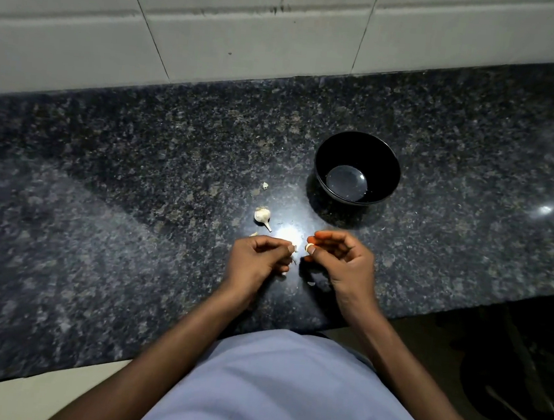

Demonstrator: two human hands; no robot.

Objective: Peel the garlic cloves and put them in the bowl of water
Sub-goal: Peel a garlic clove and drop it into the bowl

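Garlic clove [309, 247] mostly hidden, pinched in right hand [341, 262]; left hand [258, 258] contents unclear.

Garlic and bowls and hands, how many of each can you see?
Hands: 2, left hand, right hand
Bowl: 1
Garlic bulb: 1
Garlic clove, pinched in the right hand: 1
Total: 5, not counting small peel scraps

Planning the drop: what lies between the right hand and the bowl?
Only bare counter between the right hand and bowl, in the head view.
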